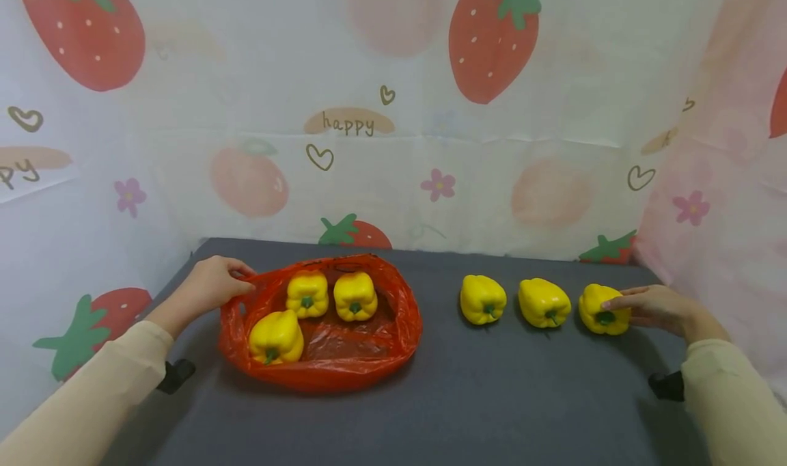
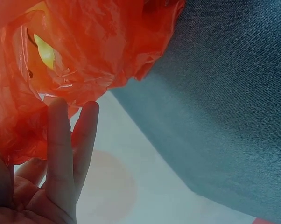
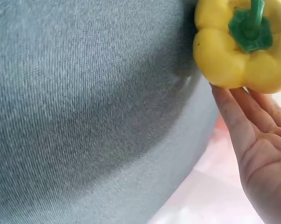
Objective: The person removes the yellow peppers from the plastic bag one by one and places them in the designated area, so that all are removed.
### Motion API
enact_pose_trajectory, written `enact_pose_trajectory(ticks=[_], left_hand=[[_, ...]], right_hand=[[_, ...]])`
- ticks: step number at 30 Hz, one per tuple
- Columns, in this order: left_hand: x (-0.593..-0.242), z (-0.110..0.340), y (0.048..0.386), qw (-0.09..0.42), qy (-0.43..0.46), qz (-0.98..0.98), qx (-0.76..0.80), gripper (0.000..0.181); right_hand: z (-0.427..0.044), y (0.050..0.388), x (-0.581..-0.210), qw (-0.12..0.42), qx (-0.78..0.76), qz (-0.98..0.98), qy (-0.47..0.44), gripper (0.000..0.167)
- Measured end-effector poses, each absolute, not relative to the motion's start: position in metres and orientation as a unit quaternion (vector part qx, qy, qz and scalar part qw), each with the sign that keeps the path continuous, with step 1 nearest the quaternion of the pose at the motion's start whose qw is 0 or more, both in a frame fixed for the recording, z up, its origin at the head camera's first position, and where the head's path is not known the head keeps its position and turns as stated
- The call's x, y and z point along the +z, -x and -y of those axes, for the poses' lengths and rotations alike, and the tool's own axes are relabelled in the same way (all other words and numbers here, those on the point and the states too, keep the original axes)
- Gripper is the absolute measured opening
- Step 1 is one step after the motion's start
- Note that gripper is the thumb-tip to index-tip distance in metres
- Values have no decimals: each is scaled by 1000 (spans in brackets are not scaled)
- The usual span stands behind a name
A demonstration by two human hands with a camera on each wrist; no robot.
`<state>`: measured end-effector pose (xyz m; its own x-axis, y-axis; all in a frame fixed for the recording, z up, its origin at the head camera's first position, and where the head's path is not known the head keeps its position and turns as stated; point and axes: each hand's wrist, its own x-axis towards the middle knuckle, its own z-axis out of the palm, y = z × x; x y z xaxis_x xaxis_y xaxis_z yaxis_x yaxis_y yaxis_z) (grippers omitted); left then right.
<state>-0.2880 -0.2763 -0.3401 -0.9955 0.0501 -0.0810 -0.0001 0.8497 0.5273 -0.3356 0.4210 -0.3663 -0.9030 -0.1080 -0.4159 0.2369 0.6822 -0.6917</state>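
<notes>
Left fingers (image 2: pixel 59 149) pinching red bag (image 1: pixel 313 378), right fingers (image 3: pixel 235 114), partly hidden, gripping yellow pepper (image 3: pixel 221 55)

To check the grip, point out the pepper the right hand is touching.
The rightmost pepper, outside the bag: the right hand's fingers are on it, while neither hand touches the other five.

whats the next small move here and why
Probably bring the rightmost yellow pepper leftward to the red bag: the right hand has hold of that pepper, the left hand grips the bag's edge, and the bag's mouth is open, with bare room beside the three peppers inside.
</notes>
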Motion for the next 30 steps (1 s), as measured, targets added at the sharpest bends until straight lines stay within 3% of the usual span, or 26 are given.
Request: enact_pose_trajectory(ticks=[14, 21, 30], left_hand=[[-343, 276, 285, 47, -11, -961, 273, 38], [-344, 277, 285, 50, -8, -959, 280, 39], [-342, 276, 284, 50, -7, -960, 274, 39]], right_hand=[[-423, 335, -375, 217, -428, -877, -18, 91], [-435, 335, -378, 204, -451, -869, -3, 67], [-435, 332, -373, 167, -489, -856, -7, 74]])
